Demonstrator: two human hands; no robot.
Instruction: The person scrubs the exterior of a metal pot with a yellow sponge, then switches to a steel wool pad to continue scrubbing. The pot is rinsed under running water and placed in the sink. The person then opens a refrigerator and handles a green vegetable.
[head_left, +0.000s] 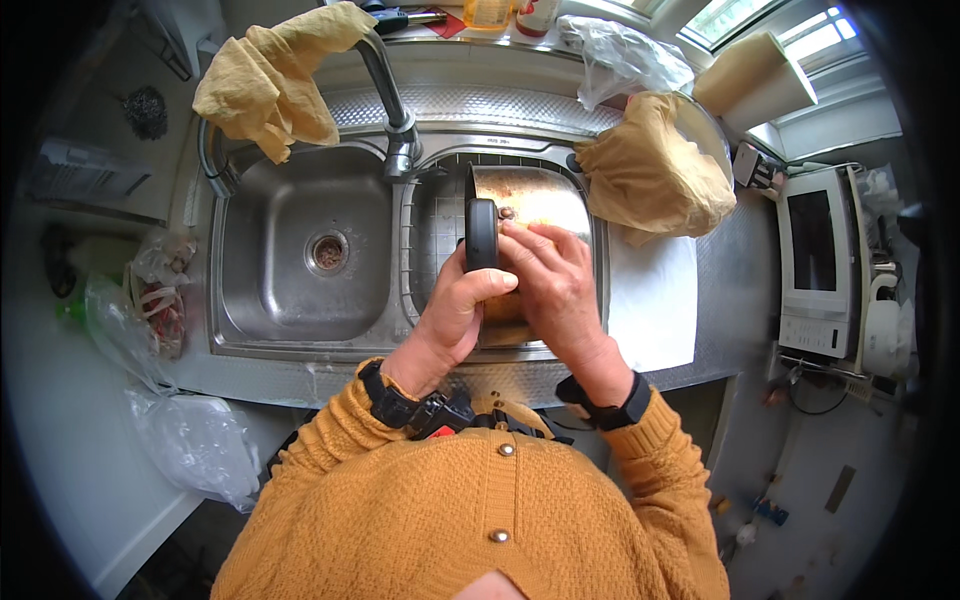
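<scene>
A metal pot (551, 191) with brown stains lies tilted on its side over the right sink basin, its black side handle (481, 234) facing up. My left hand (457, 304) is closed around the lower end of that handle, the thumb across it. The fingers of my right hand (546, 281) press on the pot's wall beside the handle, close to a rivet; whether they hold anything small is hidden. Beneath the pot, a wire rack (442, 217) lines the right basin.
The left basin (300, 225) has a drain with debris. Above it arches a faucet (382, 75) draped with a tan cloth (277, 75). Another tan cloth (652, 176) and a white sheet (652, 300) lie right of the sink. A microwave (814, 262) stands far right.
</scene>
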